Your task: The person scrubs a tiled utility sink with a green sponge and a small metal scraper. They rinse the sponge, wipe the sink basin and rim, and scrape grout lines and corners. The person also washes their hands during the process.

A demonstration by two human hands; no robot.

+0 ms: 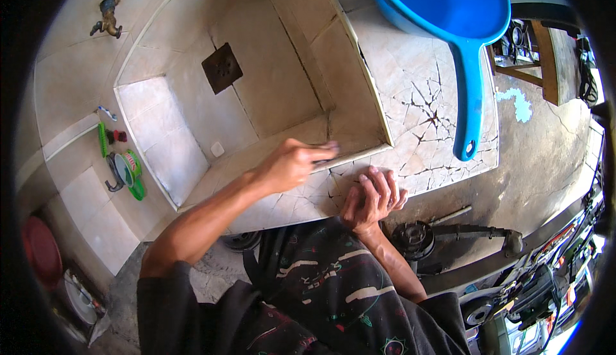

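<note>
My left hand (287,166) reaches over the near rim of a beige tiled sink (263,79). Its fingers are closed on a small dark, purplish thing (329,150) pressed near the inside of the near right corner; what it is I cannot make out. On the cracked mosaic ledge (308,196) in front of the sink rests my right hand (374,196), its fingers bent and slightly apart, with nothing seen in them. A dark square drain cover (222,68) lies in the basin floor, and a small white piece (217,149) sits nearer the front left.
A large blue dipper (471,92) stands on the right ledge, its handle toward me. A brass tap (108,17) juts from the left wall. Left of the sink lie a green brush (102,139) and a green tub (130,165). Metal parts and tools (532,297) crowd the lower right.
</note>
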